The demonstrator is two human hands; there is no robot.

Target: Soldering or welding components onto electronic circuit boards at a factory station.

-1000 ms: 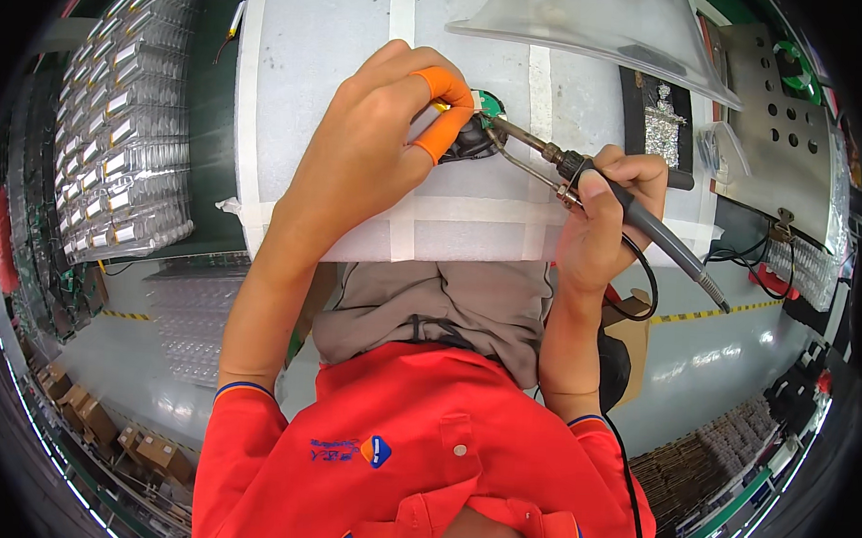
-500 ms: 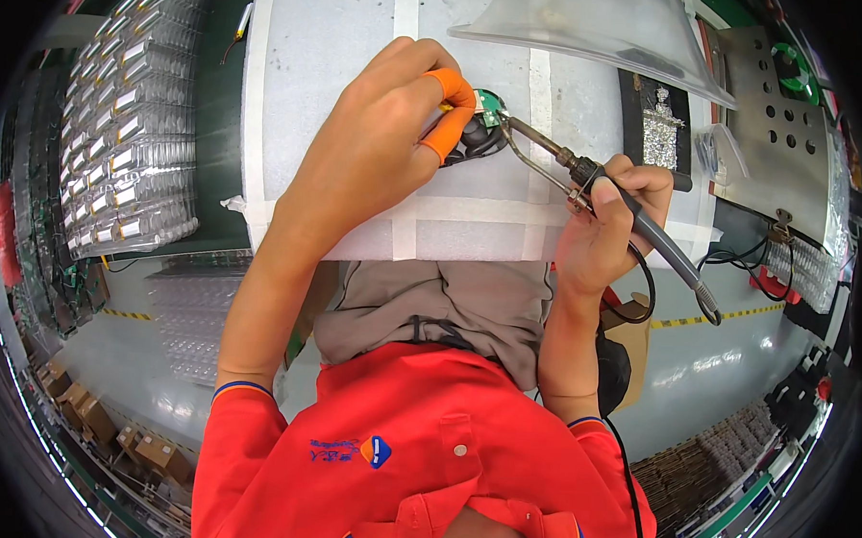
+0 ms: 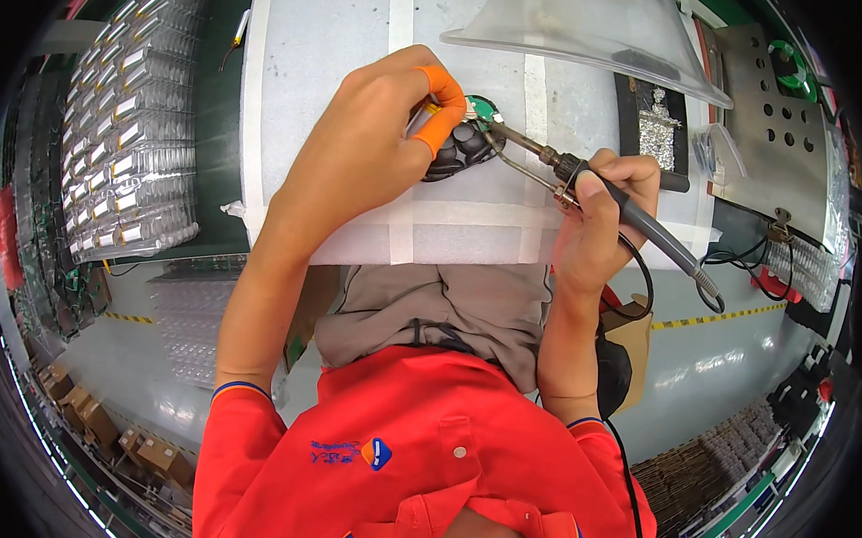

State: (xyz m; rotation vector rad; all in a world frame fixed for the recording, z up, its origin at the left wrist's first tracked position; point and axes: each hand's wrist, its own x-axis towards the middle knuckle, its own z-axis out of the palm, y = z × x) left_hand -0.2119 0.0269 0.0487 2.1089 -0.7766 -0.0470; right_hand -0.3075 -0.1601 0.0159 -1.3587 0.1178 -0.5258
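Observation:
My left hand wears orange finger cots on thumb and forefinger. These fingers are pinched together around a small silver battery with a yellow end, mostly hidden by the hand. Just beyond the fingertips lies a green circuit board, beside a rounded black part with dark pads. In my right hand is a grey-handled soldering iron with a thin metal feed tube clamped along it. Its tip is at the board's right edge; whether it touches cannot be made out.
A clear plastic hood hangs over the far side of the white work surface. At right are a black tray of solder scraps and a perforated metal box. Clear trays of batteries are stacked at left.
Both hands have shifted slightly left, the iron moving along with the right one. The board and black part have also moved a little left, and more of the black part shows.

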